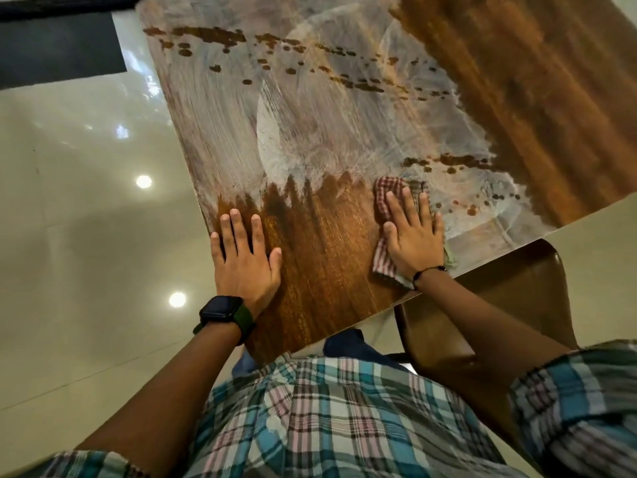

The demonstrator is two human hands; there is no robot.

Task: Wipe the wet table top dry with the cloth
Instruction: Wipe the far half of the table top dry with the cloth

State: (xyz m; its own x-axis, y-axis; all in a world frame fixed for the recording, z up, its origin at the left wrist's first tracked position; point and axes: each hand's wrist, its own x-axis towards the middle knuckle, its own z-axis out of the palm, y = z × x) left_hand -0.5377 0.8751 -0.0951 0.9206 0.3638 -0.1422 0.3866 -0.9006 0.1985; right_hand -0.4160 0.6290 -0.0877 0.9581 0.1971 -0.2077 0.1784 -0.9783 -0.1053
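I see the wooden table (327, 263) streaked with a pale wet film and dark droplets across its far half, over a glossy tiled floor (86, 219); my right hand (413, 236) presses the checked cloth (384, 251) flat near the right edge, fingers spread; my left hand (246, 257) rests flat, spread, on the near bare wood.

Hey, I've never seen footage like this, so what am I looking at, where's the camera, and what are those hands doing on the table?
There is no machine here: a person wears a camera on the head, looking down at their own two hands. The wooden table top is mostly covered by a pale wet film with darker patches. The right hand presses flat on a red-checked cloth near the table's edge. The left hand, with a black smartwatch on its wrist, rests flat on a darker brown patch. A brown chair stands beside the table.
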